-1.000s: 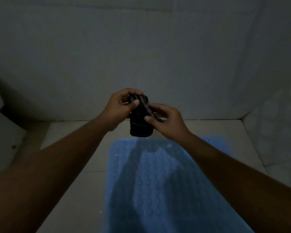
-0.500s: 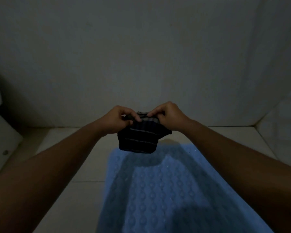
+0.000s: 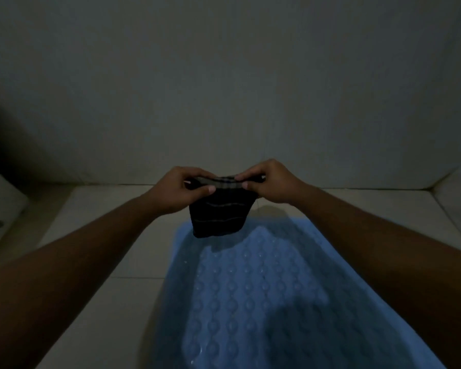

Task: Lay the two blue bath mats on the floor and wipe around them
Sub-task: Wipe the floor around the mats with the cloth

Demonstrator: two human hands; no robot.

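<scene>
A blue bath mat (image 3: 264,296) with a bumpy surface lies flat on the tiled floor, running from the middle of the view to the bottom edge. Above its far end hangs a dark cloth with thin pale stripes (image 3: 218,219). My left hand (image 3: 179,190) pinches the cloth's top left edge and my right hand (image 3: 272,182) pinches the top right edge, so it hangs spread between them. Only one blue mat is in view.
The pale tiled floor (image 3: 96,288) shows to the left of the mat and beyond it. A plain wall (image 3: 224,89) rises straight ahead, a tiled wall stands at the right, and a white fixture (image 3: 0,211) sits at the left edge. The room is dim.
The cloth was bunched between my hands a second ago. It has been pulled open and now hangs flat by its top edge, a little wider than half a second ago.
</scene>
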